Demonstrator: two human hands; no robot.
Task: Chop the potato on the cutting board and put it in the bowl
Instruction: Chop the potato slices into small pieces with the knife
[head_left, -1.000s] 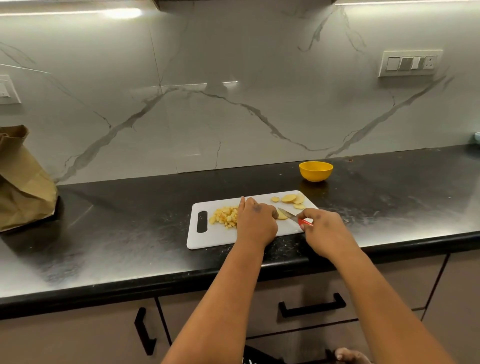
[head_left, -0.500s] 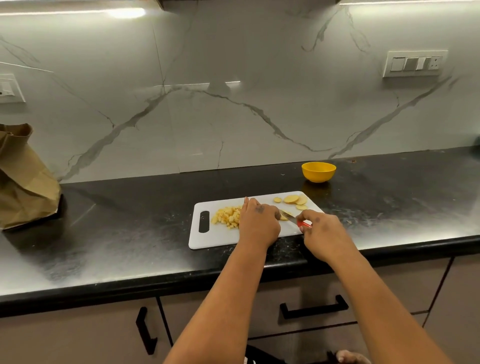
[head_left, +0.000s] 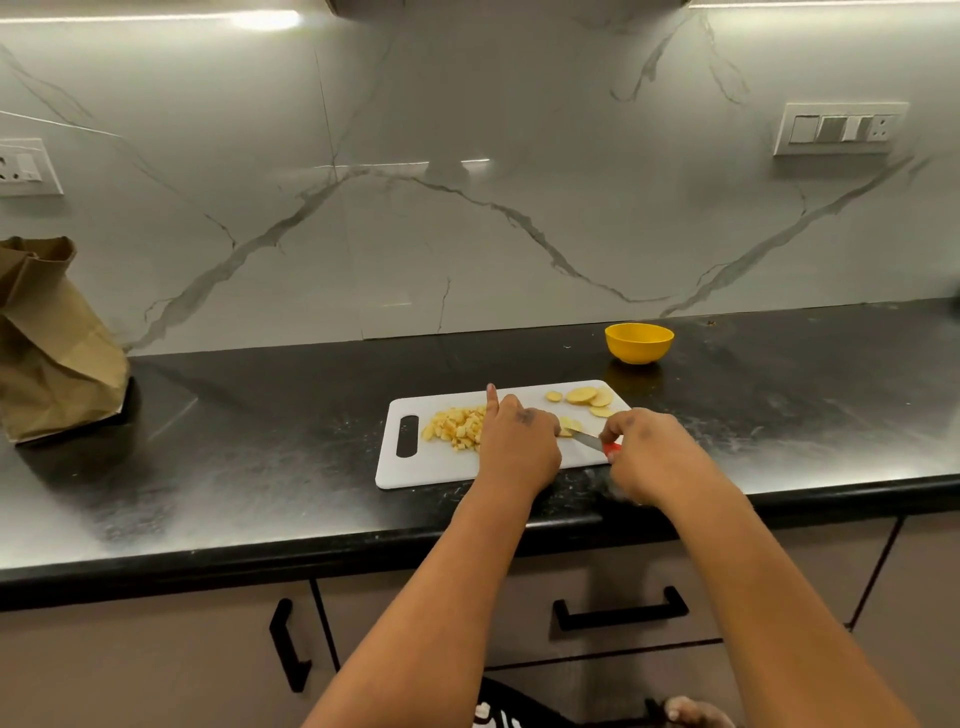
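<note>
A white cutting board (head_left: 415, 470) lies on the black counter. A pile of diced potato (head_left: 454, 428) sits on its left half. Several round potato slices (head_left: 587, 397) lie at its far right corner. My left hand (head_left: 519, 447) presses down on a potato slice (head_left: 570, 425) in the middle of the board, index finger pointing away. My right hand (head_left: 654, 452) grips a red-handled knife (head_left: 597, 442), its blade against that slice. A yellow bowl (head_left: 639, 343) stands behind the board's right end; I cannot see inside it.
A brown paper bag (head_left: 52, 338) stands at the far left of the counter (head_left: 260, 457). The marble wall behind carries switch plates at left (head_left: 26, 166) and right (head_left: 839, 129). Cabinet drawers with black handles (head_left: 621, 608) run below the counter edge.
The hands stay on the slice and the knife, with the blade shifting slightly against the slice. The camera has drifted a little, so the scene sits slightly further right.
</note>
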